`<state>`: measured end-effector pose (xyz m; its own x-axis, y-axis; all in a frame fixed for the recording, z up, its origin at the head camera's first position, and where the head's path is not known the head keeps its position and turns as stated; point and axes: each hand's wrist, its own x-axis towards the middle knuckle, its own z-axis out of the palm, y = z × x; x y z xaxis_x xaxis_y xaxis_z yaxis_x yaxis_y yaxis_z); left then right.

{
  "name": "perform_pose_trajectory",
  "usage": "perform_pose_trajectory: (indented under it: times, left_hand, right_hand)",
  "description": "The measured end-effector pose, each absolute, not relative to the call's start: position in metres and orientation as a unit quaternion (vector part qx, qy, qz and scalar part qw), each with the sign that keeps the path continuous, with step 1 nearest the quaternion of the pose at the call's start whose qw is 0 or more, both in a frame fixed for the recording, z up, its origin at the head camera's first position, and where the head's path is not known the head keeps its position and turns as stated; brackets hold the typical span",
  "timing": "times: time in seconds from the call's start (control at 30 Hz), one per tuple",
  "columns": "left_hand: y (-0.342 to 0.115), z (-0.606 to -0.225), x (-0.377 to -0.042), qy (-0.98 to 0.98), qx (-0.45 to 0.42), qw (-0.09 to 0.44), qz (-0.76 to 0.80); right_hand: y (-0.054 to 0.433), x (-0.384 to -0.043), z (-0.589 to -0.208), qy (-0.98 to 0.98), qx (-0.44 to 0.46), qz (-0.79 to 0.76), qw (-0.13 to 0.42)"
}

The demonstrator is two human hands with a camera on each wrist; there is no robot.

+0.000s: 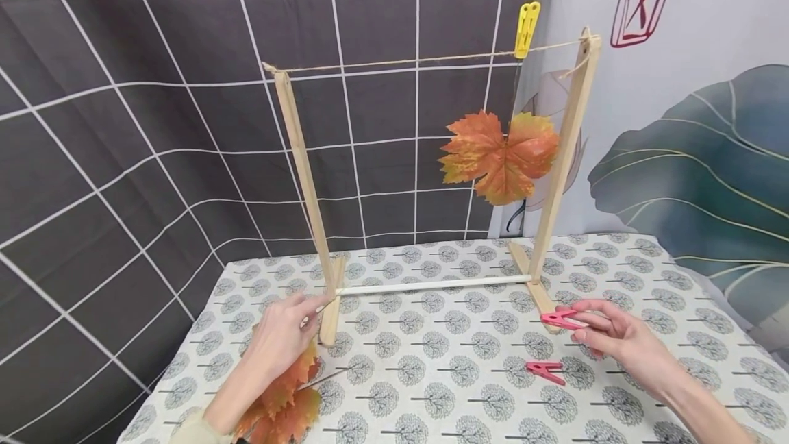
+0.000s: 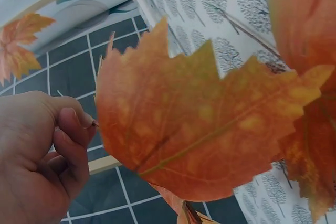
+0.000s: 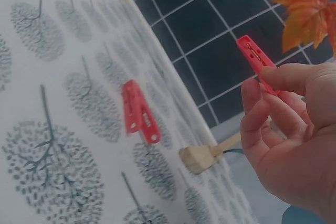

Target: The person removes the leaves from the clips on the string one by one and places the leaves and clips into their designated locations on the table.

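My left hand (image 1: 282, 327) pinches the thin stem of an orange artificial leaf (image 2: 205, 124), whose blade hangs below the fingers and is partly hidden behind my forearm in the head view. More orange leaf (image 2: 310, 40) shows beside it over the cloth. In my right hand (image 1: 625, 338) a pink clothespin (image 1: 561, 319) is pinched between thumb and fingers, its nose pointing left. Another pink clothespin (image 1: 546, 371) lies on the cloth just below. A yellow clothespin (image 1: 526, 29) on the string (image 1: 407, 62) holds an orange-yellow leaf (image 1: 502, 156) by its stem.
The string spans two wooden posts (image 1: 302, 170), joined low down by a white rod (image 1: 431, 286) and standing on wooden feet (image 1: 329, 321). A tree-patterned cloth (image 1: 425, 341) covers the table. Behind hangs a dark curtain (image 1: 382, 112) with white grid lines.
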<state>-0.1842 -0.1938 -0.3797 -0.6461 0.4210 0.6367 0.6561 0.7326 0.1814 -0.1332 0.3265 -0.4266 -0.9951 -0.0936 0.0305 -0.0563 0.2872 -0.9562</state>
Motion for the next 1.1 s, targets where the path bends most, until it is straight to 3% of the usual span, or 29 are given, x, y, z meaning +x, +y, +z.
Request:
perform_pose_trajectory:
  times: [0.3,0.53,0.87,1.1]
  left_hand:
    - [-0.202,-0.388,-0.18,-0.908,-0.277,0.254,-0.185]
    - [-0.207,-0.395,-0.181,-0.913,-0.275,0.244,-0.177]
    - [-0.21,-0.406,-0.175,-0.939,-0.235,0.179,-0.177]
    - [-0.211,-0.416,-0.172,-0.939,-0.235,0.175,-0.181]
  right_hand:
    - [0.327,-0.131,-0.443,0.786,-0.018,-0.616,0.044]
    - [0.322,-0.129,-0.453,0.785,-0.01,-0.619,0.039]
    - [0.326,-0.127,-0.468,0.778,-0.001,-0.628,0.028]
    - [0.328,-0.126,-0.475,0.778,0.016,-0.627,0.03]
